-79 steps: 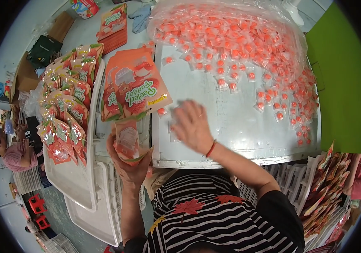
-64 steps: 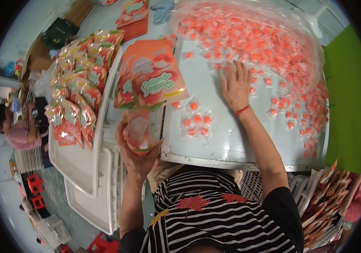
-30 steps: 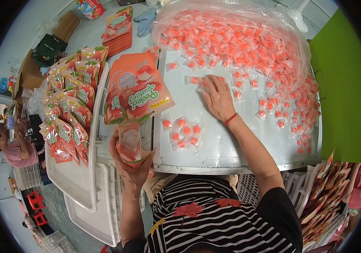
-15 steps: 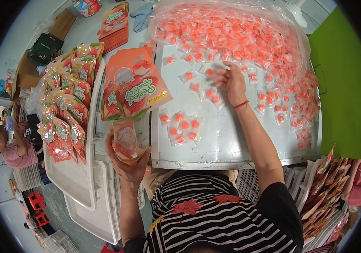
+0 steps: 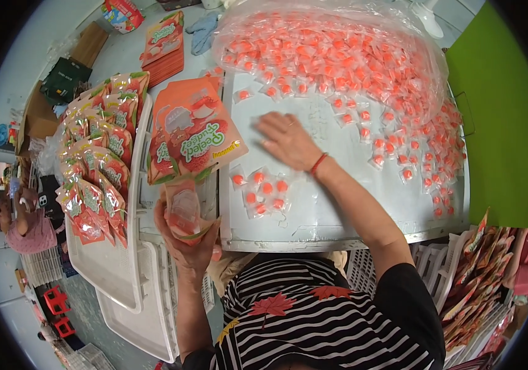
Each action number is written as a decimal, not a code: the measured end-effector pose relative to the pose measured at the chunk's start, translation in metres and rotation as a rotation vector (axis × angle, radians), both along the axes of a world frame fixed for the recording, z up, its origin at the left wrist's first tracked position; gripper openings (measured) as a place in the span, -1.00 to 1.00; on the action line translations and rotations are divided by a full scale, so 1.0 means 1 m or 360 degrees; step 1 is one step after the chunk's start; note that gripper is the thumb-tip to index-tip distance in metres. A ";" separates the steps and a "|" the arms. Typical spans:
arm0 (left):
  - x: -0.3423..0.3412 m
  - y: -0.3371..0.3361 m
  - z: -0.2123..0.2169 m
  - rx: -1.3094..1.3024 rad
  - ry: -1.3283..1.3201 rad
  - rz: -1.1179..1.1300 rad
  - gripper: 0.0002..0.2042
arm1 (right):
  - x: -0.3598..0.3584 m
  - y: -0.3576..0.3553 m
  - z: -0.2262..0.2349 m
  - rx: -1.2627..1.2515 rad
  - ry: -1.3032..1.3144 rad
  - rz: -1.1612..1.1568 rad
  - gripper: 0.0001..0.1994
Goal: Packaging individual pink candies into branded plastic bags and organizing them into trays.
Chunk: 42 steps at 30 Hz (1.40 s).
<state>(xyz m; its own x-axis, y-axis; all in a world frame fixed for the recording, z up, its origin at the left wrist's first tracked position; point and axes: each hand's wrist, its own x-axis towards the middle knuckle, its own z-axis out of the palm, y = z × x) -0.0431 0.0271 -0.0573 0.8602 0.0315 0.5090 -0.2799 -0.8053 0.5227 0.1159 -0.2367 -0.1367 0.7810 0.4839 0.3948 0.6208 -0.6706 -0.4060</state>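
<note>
My left hand [image 5: 183,245] is closed around a pink-and-peach pouch [image 5: 185,213] beside the table's near left corner. The pouch is held upright with its mouth apart. My right hand [image 5: 290,142] lies low over the white tabletop [image 5: 338,209], palm down, fingers stretched and slightly blurred. Whatever is beneath its palm is hidden. Nearer to me, several wrapped orange-red candies [image 5: 267,187] sit in a small cluster. A large heap of the same candies [image 5: 338,55] spills from a clear plastic bag [image 5: 227,34] at the far side and down the right.
Flat printed pouches [image 5: 199,126] lie on the left, with another stack [image 5: 164,46] behind. Filled pouches [image 5: 97,154] stand in a white tray [image 5: 106,262]. A blue cloth [image 5: 204,32] is at the back. A green panel [image 5: 498,123] borders the right. Other people are at both sides.
My right hand has moved left and toward me, flattening over the table. The loose candies that lay to its left are out of sight. My left hand still holds the pouch.
</note>
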 end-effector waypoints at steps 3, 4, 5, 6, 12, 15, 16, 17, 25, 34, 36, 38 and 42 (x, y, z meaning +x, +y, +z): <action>-0.001 0.003 -0.002 -0.0034 -0.0007 0.0001 0.06 | -0.018 0.018 -0.001 -0.0003 -0.0060 0.0143 -0.61; 0.000 0.002 -0.003 -0.0045 -0.0004 -0.0016 0.06 | -0.025 0.019 0.001 0.0223 -0.0025 0.0191 -0.64; 0.000 0.003 -0.003 0.0006 -0.0010 -0.0010 0.07 | -0.030 0.019 0.003 0.0454 0.0008 0.0246 -0.68; -0.001 0.004 -0.004 0.0055 -0.0014 0.0006 0.07 | -0.035 0.014 0.011 0.0446 0.0010 0.0247 -0.68; -0.005 0.004 0.002 -0.0046 0.0105 0.0070 0.08 | -0.063 -0.080 0.017 0.0251 -0.0393 -0.1035 -0.76; -0.002 -0.001 0.002 -0.0112 0.0146 0.0023 0.07 | -0.074 -0.100 0.004 -0.0013 -0.0321 -0.1141 -0.73; -0.001 -0.003 0.001 -0.0112 0.0146 0.0013 0.07 | -0.079 -0.099 0.000 -0.0015 -0.0322 -0.1151 -0.73; 0.000 -0.005 0.000 -0.0187 0.0128 -0.0039 0.04 | -0.085 -0.089 0.002 0.0053 -0.0258 -0.1066 -0.71; 0.003 -0.009 0.002 -0.0250 0.0040 -0.0114 -0.01 | -0.113 -0.012 0.015 0.0380 0.0144 -0.0427 -0.64; 0.000 -0.014 0.000 -0.0088 0.0069 -0.0116 0.05 | -0.010 -0.106 -0.006 -0.0200 -0.0270 -0.1073 -0.66; -0.002 -0.015 0.001 -0.0032 -0.0030 -0.0142 -0.06 | -0.014 -0.096 -0.008 -0.0230 -0.0093 -0.0975 -0.67; -0.001 -0.008 -0.005 -0.0039 -0.0007 -0.0103 -0.03 | -0.022 -0.086 -0.009 -0.0233 -0.0088 -0.0957 -0.66; -0.002 -0.001 -0.010 -0.0153 0.0045 -0.0060 -0.02 | -0.048 -0.075 0.009 0.0025 -0.0336 -0.0874 -0.69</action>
<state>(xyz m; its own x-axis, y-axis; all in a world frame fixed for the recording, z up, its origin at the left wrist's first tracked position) -0.0446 0.0264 -0.0669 0.8756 0.0461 0.4808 -0.2932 -0.7402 0.6050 0.0675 -0.3119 -0.1272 0.8194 0.0236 0.5727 0.2526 -0.9118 -0.3238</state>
